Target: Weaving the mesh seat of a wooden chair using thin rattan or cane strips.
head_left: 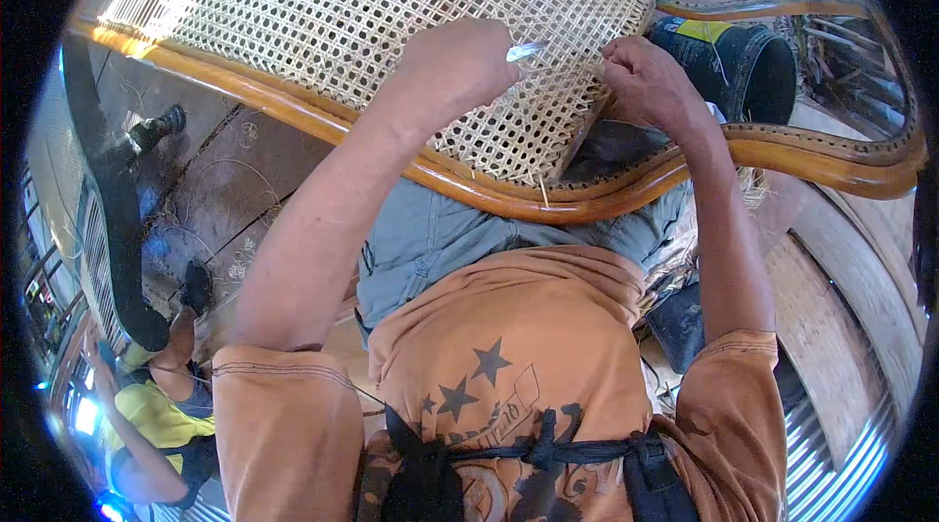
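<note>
My left hand (460, 62) is closed on a small blade (525, 51) over the cane webbing (323, 3) lying on the chair frame (509, 191); my right hand (648, 80) pinches 1 strand at the weave's edge. I'd keep that strand taut and cut away from my fingers.

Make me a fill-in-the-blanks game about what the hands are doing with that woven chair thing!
1. The left hand holds a small metal ____ against the woven cane panel.
2. The right hand pinches at the panel's ____ edge.
3. The cane panel sits inside a curved ____ frame.
4. The person's shirt is ____ with dark stars.

Missing words: blade; unfinished; wooden; orange
</note>
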Demonstrator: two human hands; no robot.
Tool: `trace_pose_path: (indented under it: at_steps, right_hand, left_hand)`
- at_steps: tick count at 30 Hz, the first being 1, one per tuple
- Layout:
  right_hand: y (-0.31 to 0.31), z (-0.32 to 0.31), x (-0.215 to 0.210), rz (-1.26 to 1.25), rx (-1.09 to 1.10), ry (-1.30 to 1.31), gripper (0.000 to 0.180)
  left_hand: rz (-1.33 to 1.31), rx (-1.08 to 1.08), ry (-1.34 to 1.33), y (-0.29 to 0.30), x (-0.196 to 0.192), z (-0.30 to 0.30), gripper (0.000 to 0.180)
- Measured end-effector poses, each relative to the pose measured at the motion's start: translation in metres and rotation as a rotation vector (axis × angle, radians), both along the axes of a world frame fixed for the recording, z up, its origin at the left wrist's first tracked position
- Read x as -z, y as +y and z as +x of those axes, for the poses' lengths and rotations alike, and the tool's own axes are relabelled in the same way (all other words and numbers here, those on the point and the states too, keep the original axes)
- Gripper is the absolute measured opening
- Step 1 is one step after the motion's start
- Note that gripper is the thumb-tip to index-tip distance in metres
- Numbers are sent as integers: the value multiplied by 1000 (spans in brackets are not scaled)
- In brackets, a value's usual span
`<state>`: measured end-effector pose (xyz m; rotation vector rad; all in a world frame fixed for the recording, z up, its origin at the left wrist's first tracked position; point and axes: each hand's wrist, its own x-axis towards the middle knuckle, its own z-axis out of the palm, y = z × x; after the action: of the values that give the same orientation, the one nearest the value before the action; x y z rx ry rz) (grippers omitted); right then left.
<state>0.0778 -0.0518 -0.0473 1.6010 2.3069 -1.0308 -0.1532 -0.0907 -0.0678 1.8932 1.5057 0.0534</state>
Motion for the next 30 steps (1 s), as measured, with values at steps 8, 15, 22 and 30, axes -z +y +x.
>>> trace_pose_path:
  at_steps: [8, 15, 22, 30]
  right_hand:
    - [8, 20, 17, -137, 95, 189, 31]
    - [6, 1, 12, -51, 33, -143, 24]
    - [8, -9, 23, 245, -307, -164, 25]
    - [5, -1, 35, 242, -356, 62, 14]
  left_hand:
    - [-15, 133, -15, 4, 1, -4, 32]
    - [-133, 189, 69, 10, -7, -9, 22]
    - [-196, 254, 276, -4, -24, -52, 24]
    - [-151, 218, 282, -25, -35, -76, 25]
